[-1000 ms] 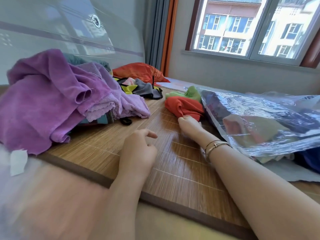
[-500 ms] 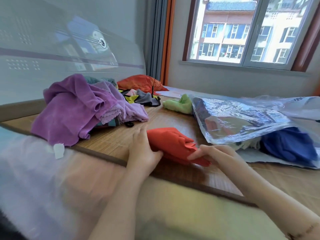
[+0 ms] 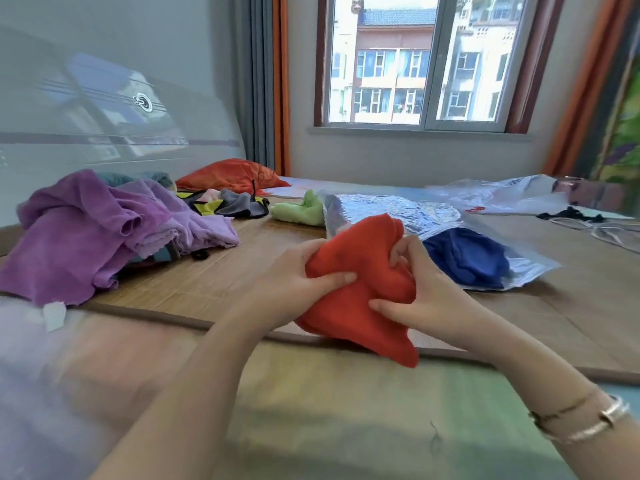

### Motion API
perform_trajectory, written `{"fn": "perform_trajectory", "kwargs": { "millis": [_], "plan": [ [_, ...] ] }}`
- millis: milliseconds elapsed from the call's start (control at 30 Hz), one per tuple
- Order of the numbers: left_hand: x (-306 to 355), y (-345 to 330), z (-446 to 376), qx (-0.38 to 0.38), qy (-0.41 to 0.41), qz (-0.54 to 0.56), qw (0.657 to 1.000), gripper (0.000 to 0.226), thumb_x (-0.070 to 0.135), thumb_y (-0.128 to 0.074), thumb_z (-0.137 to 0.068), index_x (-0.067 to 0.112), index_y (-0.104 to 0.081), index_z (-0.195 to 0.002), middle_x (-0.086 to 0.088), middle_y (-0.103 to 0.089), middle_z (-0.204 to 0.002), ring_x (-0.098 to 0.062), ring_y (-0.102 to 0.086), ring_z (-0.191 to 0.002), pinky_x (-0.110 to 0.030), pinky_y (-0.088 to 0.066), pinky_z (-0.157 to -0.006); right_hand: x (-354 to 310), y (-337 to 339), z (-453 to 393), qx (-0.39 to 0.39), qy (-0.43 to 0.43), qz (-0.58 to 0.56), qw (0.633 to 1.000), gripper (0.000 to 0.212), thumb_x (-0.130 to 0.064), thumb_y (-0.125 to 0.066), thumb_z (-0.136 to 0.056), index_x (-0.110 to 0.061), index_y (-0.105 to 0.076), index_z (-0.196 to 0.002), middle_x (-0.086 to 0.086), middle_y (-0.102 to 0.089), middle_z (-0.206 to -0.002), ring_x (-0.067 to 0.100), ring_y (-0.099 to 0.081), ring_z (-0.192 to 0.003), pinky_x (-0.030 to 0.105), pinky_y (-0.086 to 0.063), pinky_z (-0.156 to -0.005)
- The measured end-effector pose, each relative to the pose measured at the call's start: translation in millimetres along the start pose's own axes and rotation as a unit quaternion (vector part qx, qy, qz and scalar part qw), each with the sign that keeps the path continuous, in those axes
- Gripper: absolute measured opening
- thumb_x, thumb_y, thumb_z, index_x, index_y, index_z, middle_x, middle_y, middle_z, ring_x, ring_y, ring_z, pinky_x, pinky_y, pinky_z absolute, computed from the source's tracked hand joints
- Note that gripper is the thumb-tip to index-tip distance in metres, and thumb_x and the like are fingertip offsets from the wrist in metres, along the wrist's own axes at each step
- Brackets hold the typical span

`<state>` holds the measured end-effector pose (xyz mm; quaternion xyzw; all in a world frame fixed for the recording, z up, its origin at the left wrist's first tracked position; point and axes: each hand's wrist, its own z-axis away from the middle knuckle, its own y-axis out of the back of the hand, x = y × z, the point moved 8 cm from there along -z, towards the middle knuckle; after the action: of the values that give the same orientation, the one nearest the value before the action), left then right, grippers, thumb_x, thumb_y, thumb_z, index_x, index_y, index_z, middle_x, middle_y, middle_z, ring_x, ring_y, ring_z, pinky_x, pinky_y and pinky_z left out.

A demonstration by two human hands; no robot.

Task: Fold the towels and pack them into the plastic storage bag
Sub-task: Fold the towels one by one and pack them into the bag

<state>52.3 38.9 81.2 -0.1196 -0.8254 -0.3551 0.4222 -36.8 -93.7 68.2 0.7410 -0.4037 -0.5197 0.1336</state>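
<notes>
Surface: woven bamboo mat, window behind.
Hands: left hand and right hand both grip crumpled orange-red towel.
Unclear: clear plastic storage bag, contents possibly blue cloth.

Daylit room: a sliding window facing apartment buildings, grey and orange curtains beside it, pale grey wall, possibly glossy.
</notes>
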Motion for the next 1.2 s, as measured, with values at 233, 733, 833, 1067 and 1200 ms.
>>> {"fn": "perform_trajectory", "kwargs": {
  "millis": [233,733,833,1067,1200],
  "plan": [
    [29,-62,-43,-0.059,-0.001,0.015,0.998,0.044,0.050,-0.058,-0.089,0.007,-0.068,-0.085,-0.002,-0.063,-0.078,-0.005,-0.054,-0.070,-0.024,-0.041,-0.068,51,69,39,0.106,-0.109,-0.143,0.978,0.040,0.012,-0.060,-0.083,-0.015,-0.031,-0.090,0.016,-0.056,-0.086,0.018,-0.051,-0.068,0.027,-0.044,-0.059],
    [-33,-89,-131,-0.050,-0.050,-0.299,0.952,0.080,0.006,-0.046,-0.088,0.044,-0.011,-0.149,0.011,-0.012,-0.160,-0.028,-0.043,-0.133,-0.049,-0.046,-0.095,114,80,-25,0.158,-0.102,0.022,0.982,0.036,0.003,-0.058,-0.080,-0.021,-0.034,-0.094,-0.007,-0.041,-0.085,0.004,-0.043,-0.068,0.009,-0.033,-0.062],
    [-30,-80,-137,-0.002,-0.058,-0.308,0.949,0.089,-0.002,-0.045,-0.081,0.043,-0.010,-0.150,0.010,-0.029,-0.155,-0.032,-0.053,-0.122,-0.043,-0.048,-0.091,119,68,-48,0.155,-0.112,0.030,0.981,0.035,0.002,-0.056,-0.079,-0.023,-0.035,-0.091,-0.008,-0.043,-0.080,0.007,-0.045,-0.069,0.009,-0.034,-0.060],
    [-40,-66,-150,0.123,-0.080,-0.257,0.955,0.052,0.014,-0.049,-0.088,0.033,-0.038,-0.135,-0.008,-0.065,-0.108,-0.036,-0.062,-0.093,-0.036,-0.047,-0.068,161,65,-82,0.310,-0.233,-0.060,0.920,0.030,-0.003,-0.062,-0.077,-0.016,-0.039,-0.091,0.004,-0.056,-0.091,0.028,-0.057,-0.092,0.030,-0.039,-0.075],
    [-37,-54,-149,0.178,-0.063,-0.199,0.962,0.015,0.017,-0.049,-0.094,0.014,-0.057,-0.082,-0.008,-0.064,-0.084,-0.032,-0.059,-0.084,-0.035,-0.041,-0.066,149,49,-92,0.299,-0.179,0.031,0.937,0.038,-0.013,-0.069,-0.079,-0.007,-0.045,-0.109,0.018,-0.047,-0.112,0.032,-0.049,-0.103,0.021,-0.032,-0.080]
  ]
}}
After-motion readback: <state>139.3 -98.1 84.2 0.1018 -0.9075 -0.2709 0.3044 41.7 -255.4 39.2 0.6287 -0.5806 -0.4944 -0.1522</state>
